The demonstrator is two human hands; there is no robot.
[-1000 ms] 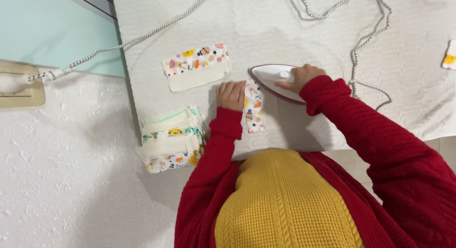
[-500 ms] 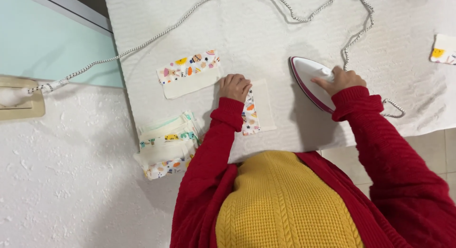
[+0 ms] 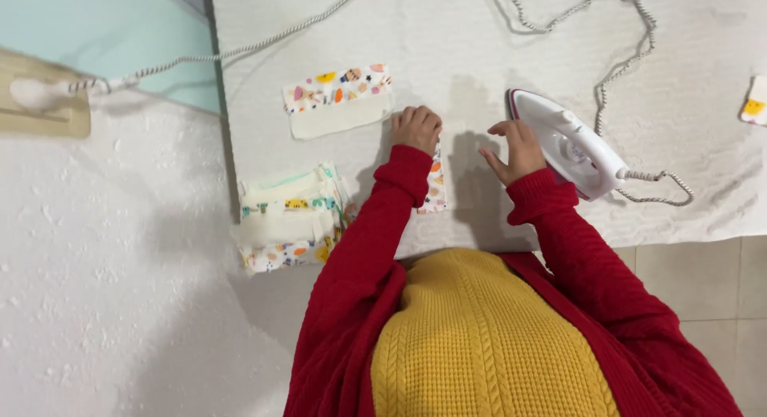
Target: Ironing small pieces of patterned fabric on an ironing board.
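My left hand (image 3: 417, 129) is down flat, fingers curled over the top end of the patterned fabric strip (image 3: 435, 189), pinning it to the white desk cover (image 3: 479, 41). Only the lower bit of that strip shows, poking out beside my red sleeve (image 3: 375, 217). My right hand (image 3: 511, 149) hovers open, fingers spread, nothing in it, just beside the white iron (image 3: 569, 145). I can't tell whether the fingertips touch the iron's edge. The iron stands tipped up on its heel, near the desk's front edge, with its braided cord (image 3: 623, 57) looping away over the cover and running off to the left, to the beige wall socket (image 3: 44, 105).

Beyond my left hand lies a second folded piece (image 3: 339, 101), printed band on top, plain cream below, apart from my fingers. To the left of my sleeve sits a stack of folded fabric pieces (image 3: 292, 217), hanging partly over the desk corner. Far right, another small printed scrap (image 3: 755, 101) lies at the frame's edge.
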